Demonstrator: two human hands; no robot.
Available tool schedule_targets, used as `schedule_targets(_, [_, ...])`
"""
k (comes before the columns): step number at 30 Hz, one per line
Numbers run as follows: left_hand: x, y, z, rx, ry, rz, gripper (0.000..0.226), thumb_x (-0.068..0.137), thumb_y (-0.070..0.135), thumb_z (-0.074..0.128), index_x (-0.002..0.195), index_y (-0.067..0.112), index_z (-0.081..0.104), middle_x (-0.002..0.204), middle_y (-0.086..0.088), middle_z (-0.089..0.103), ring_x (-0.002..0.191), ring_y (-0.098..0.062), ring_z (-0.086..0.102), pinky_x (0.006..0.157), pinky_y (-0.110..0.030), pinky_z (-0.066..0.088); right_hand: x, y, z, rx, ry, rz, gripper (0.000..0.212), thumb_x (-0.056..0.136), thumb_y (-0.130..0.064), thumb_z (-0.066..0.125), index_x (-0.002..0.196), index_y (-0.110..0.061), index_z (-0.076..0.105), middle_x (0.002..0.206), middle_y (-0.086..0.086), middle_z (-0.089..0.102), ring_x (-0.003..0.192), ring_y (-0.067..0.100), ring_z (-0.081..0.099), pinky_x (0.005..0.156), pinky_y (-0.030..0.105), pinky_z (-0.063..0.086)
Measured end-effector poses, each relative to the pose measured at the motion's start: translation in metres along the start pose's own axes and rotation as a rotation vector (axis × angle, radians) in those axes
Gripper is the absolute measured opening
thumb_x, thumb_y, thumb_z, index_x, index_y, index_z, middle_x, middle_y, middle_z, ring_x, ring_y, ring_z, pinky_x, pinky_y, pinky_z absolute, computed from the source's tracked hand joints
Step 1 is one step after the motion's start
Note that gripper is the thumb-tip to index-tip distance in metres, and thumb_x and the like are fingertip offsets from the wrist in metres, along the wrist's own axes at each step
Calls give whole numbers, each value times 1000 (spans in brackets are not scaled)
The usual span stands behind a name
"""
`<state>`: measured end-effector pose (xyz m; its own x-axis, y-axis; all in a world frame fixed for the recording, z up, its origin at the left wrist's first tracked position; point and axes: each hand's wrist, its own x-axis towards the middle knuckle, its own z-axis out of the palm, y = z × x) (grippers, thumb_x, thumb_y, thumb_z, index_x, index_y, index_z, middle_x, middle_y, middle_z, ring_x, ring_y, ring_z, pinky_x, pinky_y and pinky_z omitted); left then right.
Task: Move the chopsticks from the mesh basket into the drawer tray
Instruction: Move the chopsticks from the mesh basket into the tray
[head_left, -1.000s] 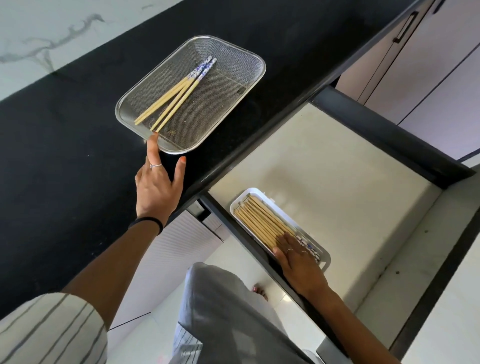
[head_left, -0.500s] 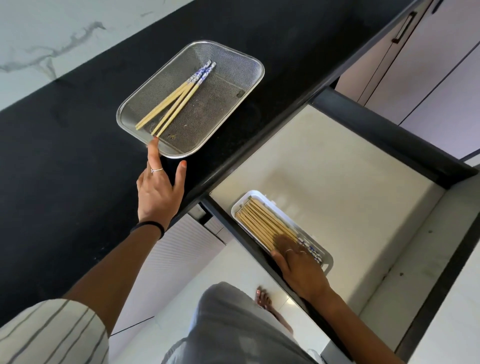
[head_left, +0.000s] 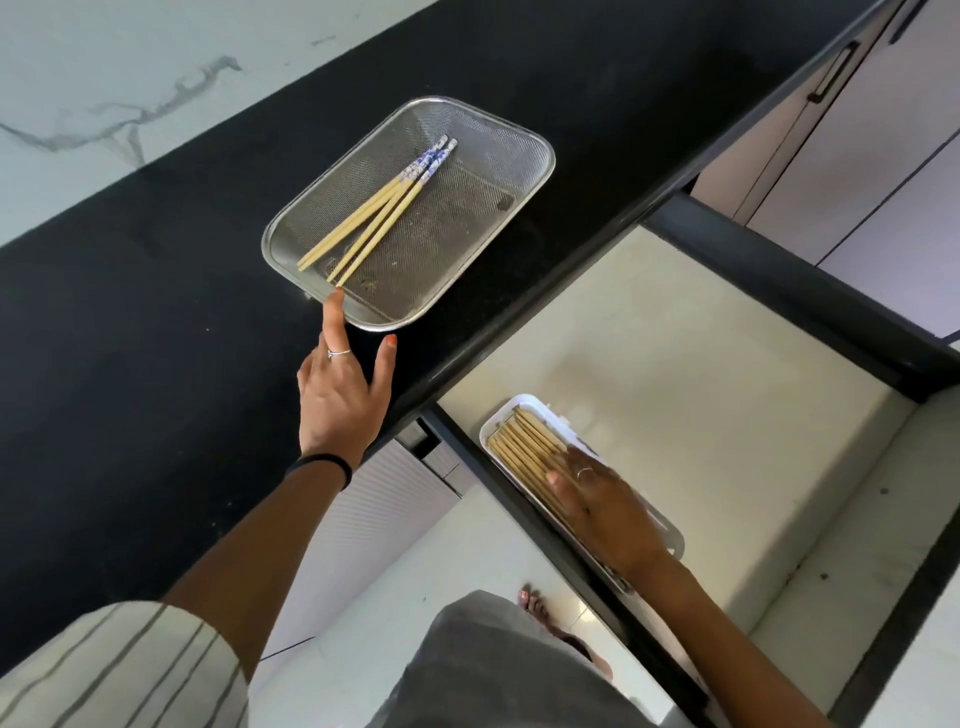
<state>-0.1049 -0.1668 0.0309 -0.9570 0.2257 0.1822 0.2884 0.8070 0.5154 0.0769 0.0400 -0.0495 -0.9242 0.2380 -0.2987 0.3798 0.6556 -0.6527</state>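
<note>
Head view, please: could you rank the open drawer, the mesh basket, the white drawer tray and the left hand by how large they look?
1. Open drawer, clearly largest.
2. Mesh basket.
3. White drawer tray, partly covered by the right hand, so its extent is uncertain.
4. Left hand, nearer the camera than the basket, so only apparently close in size to the tray.
</note>
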Motion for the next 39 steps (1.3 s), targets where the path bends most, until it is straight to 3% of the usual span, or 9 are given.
schedule_targets(6, [3,-4,2,44,0,-15,73,99,44,44,155,15,7,151,-17,40,131,-34,48,117,-45,28,32,-61,-51,128,257,-272,34,97,-32,43,119,-14,62,127,2,61,119,15,55,103,28,43])
schedule_targets(9, [2,-7,4,32,9,-13,73,99,47,42,155,19,5,153,-14,38,133,-32,46,116,-44,26,56,-95,-74,157,379,-380,32,99,-29,42,120,-15,60,130,1,58,121,12,51,102,11,33])
schedule_targets(11, [3,-10,5,34,12,-10,73,98,50,40,155,22,4,152,-14,39,132,-32,47,116,-45,27,78,-120,-90,148,431,-482,29,98,-23,45,120,-11,61,131,4,56,122,14,51,101,9,31])
schedule_targets(17, [5,-14,8,58,26,-12,72,97,55,34,155,24,3,149,-13,43,129,-30,49,113,-43,29,162,-180,-105,-194,202,-575,49,95,-28,50,141,-13,40,153,7,33,143,20,26,118,41,21])
schedule_targets(23, [5,-14,9,57,55,-8,70,98,54,35,155,24,7,150,-10,43,134,-26,46,112,-41,29,236,-218,-92,-509,41,-526,61,94,-22,53,148,-16,25,158,6,22,145,22,22,119,45,14])
schedule_targets(27, [6,-15,9,49,54,-19,68,97,56,32,154,29,6,148,-7,46,135,-21,44,112,-35,24,261,-235,-81,-656,33,-567,67,86,-7,58,146,-15,28,152,7,32,141,25,29,118,48,18])
schedule_targets(33, [7,-17,10,60,57,-26,67,97,57,32,153,32,4,147,-7,46,135,-20,44,113,-36,27,271,-238,-77,-854,57,-643,52,82,2,59,131,-9,46,130,11,51,122,31,50,115,54,21])
schedule_targets(36, [6,-17,10,59,54,-27,68,97,57,31,154,31,4,148,-7,45,137,-20,43,114,-36,26,268,-232,-84,-873,108,-725,49,81,7,56,128,-6,46,120,12,58,111,32,57,109,51,29])
schedule_targets(39, [6,-16,11,56,50,-24,68,97,57,32,154,31,4,148,-5,45,136,-20,43,114,-35,25,262,-228,-97,-837,209,-763,37,84,7,49,120,-3,43,105,17,60,90,34,62,76,45,47])
